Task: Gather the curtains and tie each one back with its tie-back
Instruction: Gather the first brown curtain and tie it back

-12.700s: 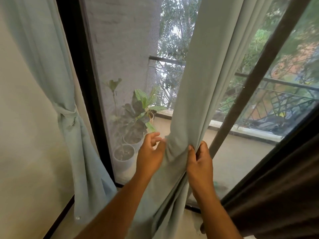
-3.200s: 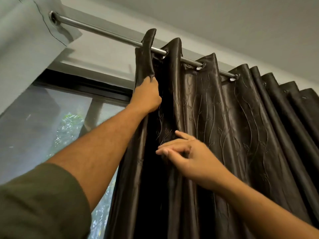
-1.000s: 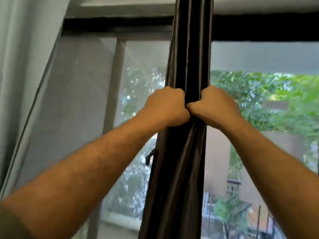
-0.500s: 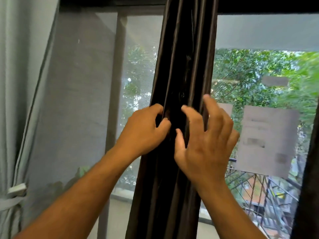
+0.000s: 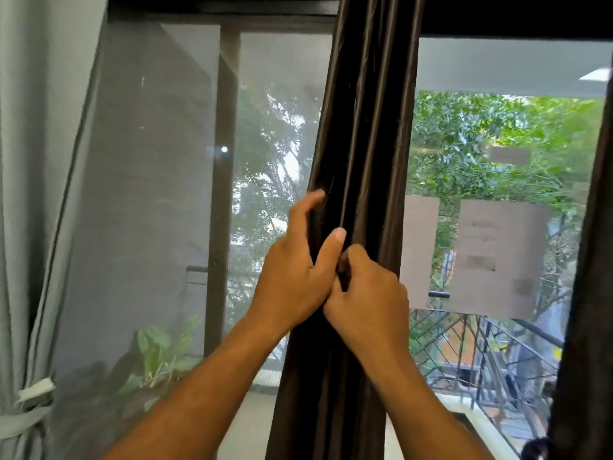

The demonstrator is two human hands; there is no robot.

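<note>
A dark brown curtain (image 5: 365, 134) hangs bunched into a narrow column in the middle of the window. My left hand (image 5: 295, 270) holds its left folds, fingers curled round the edge and thumb pressed on the front. My right hand (image 5: 368, 293) pinches a fold just beside it, touching the left hand. At the far left a pale green curtain (image 5: 30, 161) hangs gathered, with its tie-back (image 5: 26, 416) wrapped round it low down. No tie-back for the brown curtain shows.
Another dark curtain (image 5: 587, 293) hangs along the right edge. Behind the glass (image 5: 497, 227) are a balcony railing (image 5: 481, 340), potted plants (image 5: 156, 353) and trees. A dark window frame post (image 5: 220, 194) stands left of the brown curtain.
My right hand has gone from spread fingers to a pinch on a fold, lower down. My left hand has loosened its fist and its fingers reach round the curtain's left edge.
</note>
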